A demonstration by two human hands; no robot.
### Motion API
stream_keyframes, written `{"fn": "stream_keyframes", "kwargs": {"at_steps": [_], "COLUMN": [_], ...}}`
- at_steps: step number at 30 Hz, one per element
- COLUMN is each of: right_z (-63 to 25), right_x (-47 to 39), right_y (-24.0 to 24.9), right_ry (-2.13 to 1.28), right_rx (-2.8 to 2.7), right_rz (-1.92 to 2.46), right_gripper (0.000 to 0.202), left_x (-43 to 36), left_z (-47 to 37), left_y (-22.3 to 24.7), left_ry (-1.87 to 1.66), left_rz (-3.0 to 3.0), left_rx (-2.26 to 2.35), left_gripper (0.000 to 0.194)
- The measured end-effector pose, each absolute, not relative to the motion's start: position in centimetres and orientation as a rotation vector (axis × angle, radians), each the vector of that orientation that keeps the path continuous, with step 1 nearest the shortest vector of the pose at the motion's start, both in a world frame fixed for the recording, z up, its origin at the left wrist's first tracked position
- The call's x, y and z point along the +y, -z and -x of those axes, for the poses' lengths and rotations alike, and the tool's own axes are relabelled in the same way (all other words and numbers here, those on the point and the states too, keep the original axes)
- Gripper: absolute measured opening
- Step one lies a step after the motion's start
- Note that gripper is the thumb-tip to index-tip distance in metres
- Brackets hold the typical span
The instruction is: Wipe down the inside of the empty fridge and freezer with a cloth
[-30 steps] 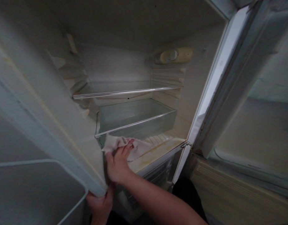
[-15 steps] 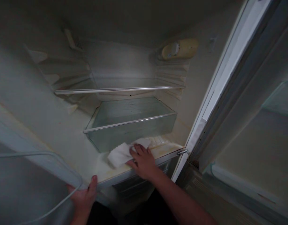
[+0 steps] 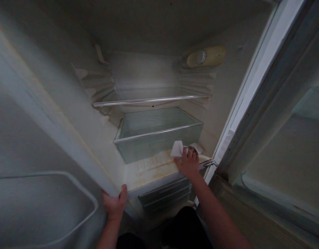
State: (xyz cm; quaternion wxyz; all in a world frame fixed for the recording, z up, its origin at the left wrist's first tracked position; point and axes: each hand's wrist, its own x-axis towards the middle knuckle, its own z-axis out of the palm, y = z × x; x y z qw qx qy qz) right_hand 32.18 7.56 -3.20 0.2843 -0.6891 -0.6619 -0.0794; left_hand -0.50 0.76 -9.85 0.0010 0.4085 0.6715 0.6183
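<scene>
An emptied refrigerator is seen from above, its interior dim and stained. At far left, the inner face of a door (image 3: 42,193) is shown swung toward the cabinet, and its lower corner is gripped by the left hand (image 3: 114,201), fingers wrapped behind the edge and the thumb laid over the front. Further right, the yellowed floor of the compartment (image 3: 149,169) is exposed, streaked with rust-coloured marks, with a clear glass drawer (image 3: 159,138) set just behind it and a thin shelf rail (image 3: 151,101) fixed above. A slatted vent panel (image 3: 166,195) is seen below the compartment's front lip. At the right end of that floor, a white cloth (image 3: 178,148) is pressed down by the right hand (image 3: 188,163), fingers spread flat over its near edge; the cloth lies just ahead of the fingertips, bunched, its longer side running across the floor toward the right wall. The right hand is plainly the nearer to it; the left is well apart. Close beside the cloth, a metal hinge bracket (image 3: 210,163) and the white cabinet frame (image 3: 253,90) are seen, hemming in the corner. A yellowish thermostat housing (image 3: 206,57) is mounted high on the right wall.
</scene>
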Motion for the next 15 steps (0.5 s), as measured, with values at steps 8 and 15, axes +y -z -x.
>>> {"fn": "stream_keyframes", "kwargs": {"at_steps": [8,15], "right_z": [-17.3,-14.2], "right_x": [2.6,0.0], "right_y": [1.1,0.8], "right_ry": [-0.127,-0.159], "right_rx": [-2.123,-2.308], "right_rz": [1.561,1.25], "right_gripper": [0.068,0.06], "left_x": [0.9,0.7], "left_z": [0.4,0.5], "left_y": [9.5,9.5], "left_ry": [-1.911,-1.895], "left_rz": [-1.347,-1.299], "left_rx": [1.912,1.899], "left_gripper": [0.061,0.063]}}
